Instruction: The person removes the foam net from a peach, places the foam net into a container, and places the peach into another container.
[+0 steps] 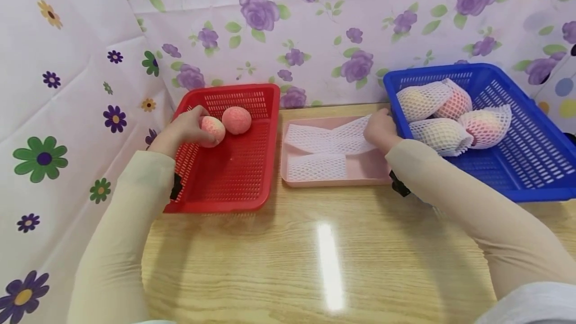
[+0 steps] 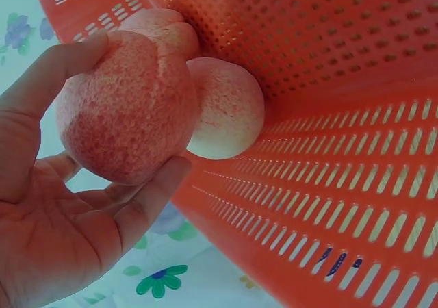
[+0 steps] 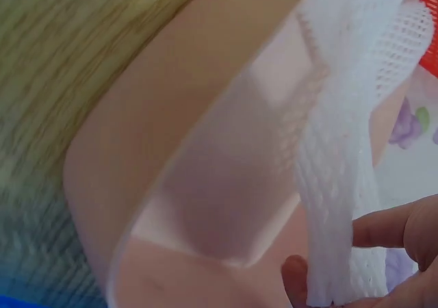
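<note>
Pale wood-grain tabletop (image 1: 252, 264) fills the foreground, a bright streak of reflected light across it, and two arms in cream sleeves (image 1: 121, 224) reach over it. At the middle sits a shallow pink tray (image 1: 366, 168), with a flat white foam net (image 1: 316, 166) along its near side. Just behind that, the right hand (image 1: 380, 129) pinches the end of a stretched-out net (image 1: 353, 135) between thumb and fingers, at the tray's right end. To the right stands a blue basket (image 1: 531, 195) with four net-wrapped fruits (image 1: 438, 134). At the left, inside a red basket (image 1: 225, 206), the left hand (image 1: 184, 126) curls its fingers and thumb around a pinkish peach (image 1: 214, 131); whether it touches the bottom I cannot tell. Another peach (image 1: 236, 120) lies just beyond; the left wrist view shows a third (image 2: 174, 34). Flowered cloth (image 1: 306, 39) hangs at the back.
</note>
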Action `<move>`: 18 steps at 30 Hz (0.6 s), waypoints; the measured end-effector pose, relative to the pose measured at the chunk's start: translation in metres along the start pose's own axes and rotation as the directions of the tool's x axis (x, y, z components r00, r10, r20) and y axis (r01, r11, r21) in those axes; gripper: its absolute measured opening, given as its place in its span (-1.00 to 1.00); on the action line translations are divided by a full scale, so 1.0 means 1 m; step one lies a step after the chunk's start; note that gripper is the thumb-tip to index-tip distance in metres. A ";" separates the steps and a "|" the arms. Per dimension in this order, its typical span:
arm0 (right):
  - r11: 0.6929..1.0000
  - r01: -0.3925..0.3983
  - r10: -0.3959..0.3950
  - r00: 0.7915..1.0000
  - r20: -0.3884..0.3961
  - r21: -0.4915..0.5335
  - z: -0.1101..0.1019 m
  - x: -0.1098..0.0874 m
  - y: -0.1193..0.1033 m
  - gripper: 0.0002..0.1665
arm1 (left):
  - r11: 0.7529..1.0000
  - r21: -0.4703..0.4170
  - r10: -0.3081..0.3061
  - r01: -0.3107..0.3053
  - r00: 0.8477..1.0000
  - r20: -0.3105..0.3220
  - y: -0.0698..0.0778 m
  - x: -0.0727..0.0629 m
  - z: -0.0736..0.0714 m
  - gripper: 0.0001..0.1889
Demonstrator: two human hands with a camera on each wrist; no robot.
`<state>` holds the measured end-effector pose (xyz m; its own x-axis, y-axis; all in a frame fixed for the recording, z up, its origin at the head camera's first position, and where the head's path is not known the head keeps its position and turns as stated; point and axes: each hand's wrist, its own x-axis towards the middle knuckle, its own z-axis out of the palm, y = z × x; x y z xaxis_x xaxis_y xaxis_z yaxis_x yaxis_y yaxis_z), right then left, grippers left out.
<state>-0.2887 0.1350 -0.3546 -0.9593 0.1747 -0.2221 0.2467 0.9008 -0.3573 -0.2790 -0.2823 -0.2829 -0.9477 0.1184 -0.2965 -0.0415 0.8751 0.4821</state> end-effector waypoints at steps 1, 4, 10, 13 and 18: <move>0.999 -0.024 0.024 1.000 -0.011 0.032 0.001 0.000 -0.001 -0.38 | 1.000 -0.011 -0.004 0.005 1.000 0.010 -0.002 0.001 0.001 -0.30; 0.997 -0.062 0.064 0.997 -0.036 0.053 0.006 0.001 -0.004 -0.46 | 1.000 -0.025 -0.011 0.011 0.999 0.031 -0.006 0.002 0.003 -0.32; 0.996 -0.062 0.059 0.998 -0.038 -0.064 0.012 0.005 -0.007 -0.52 | 1.000 -0.009 0.001 0.000 0.998 0.062 -0.009 0.003 0.006 -0.33; 0.993 -0.061 0.059 0.998 -0.021 -0.104 0.011 0.007 -0.005 -0.52 | 1.000 0.001 0.001 -0.002 0.996 0.094 -0.008 0.003 0.007 -0.30; 0.993 -0.081 0.082 0.997 0.004 -0.086 0.011 0.009 -0.004 -0.50 | 0.997 -0.037 -0.061 0.070 0.978 0.200 -0.009 0.005 0.007 -0.19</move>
<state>-0.2966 0.1284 -0.3652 -0.9353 0.2463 -0.2543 0.3111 0.9146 -0.2583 -0.2811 -0.2865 -0.2944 -0.8606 0.1566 -0.4845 -0.1191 0.8633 0.4905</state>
